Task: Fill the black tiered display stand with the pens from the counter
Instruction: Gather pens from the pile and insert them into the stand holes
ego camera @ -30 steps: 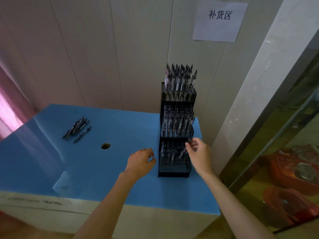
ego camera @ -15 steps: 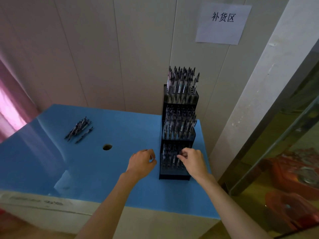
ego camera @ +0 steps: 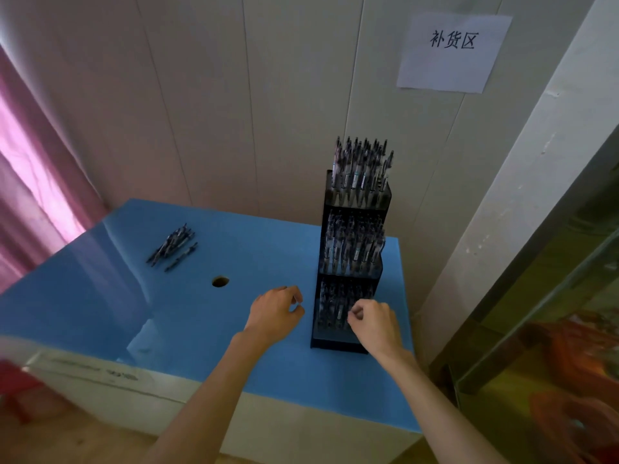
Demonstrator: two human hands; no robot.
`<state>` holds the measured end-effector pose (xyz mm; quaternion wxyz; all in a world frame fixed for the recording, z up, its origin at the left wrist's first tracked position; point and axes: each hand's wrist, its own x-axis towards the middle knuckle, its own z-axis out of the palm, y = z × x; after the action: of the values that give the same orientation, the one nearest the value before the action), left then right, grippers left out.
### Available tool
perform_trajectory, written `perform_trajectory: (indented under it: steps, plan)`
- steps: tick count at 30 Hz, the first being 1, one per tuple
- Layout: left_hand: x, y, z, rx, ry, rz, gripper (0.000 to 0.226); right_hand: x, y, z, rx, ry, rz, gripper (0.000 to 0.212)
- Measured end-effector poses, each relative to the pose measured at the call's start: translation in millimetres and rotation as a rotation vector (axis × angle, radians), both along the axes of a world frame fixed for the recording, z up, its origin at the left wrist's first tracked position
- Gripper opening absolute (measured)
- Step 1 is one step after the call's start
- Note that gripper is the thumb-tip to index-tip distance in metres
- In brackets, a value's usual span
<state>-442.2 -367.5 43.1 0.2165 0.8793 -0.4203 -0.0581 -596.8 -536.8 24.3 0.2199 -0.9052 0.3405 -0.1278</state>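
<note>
1. The right hand [ego camera: 375, 324], fingers curled, reaches into the lowest tier of the black three-tiered plastic pen stand [ego camera: 351, 262]; whether it pinches a pen is unclear.
2. The left hand [ego camera: 274, 313] hovers loosely curled, holding nothing, just left of the stand.
3. A loose bundle of dark pens [ego camera: 174, 245] lies far left on the blue counter [ego camera: 100, 296].

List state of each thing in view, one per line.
Black tiered display stand: upright, all three tiers hold pens.
Loose pile of dark pens: lying flat on the blue counter, untouched.
Left hand: loosely curled, holding nothing.
Right hand: fingers curled at the bottom tier; grip unclear.

Black three-tier stand [ego camera: 351, 343] holds upright pens; loose pens [ego camera: 172, 245] lie far left.
</note>
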Motion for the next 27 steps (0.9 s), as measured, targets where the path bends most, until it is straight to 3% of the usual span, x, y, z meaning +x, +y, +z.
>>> perform_trajectory:
  steps: [9, 13, 27]
  plan:
    - [-15, 45, 18, -0.013, -0.035, 0.147, 0.036, 25, 48, 24, 0.043, -0.042, 0.292, 0.007]
    - [-9, 78, 25, -0.010, -0.048, 0.243, 0.036, 52, 73, 25, 0.019, -0.067, 0.399, 0.018]
    - [98, 257, 29, 0.023, -0.026, 0.464, 0.038, 191, 222, 23, -0.024, 0.015, 0.560, 0.031]
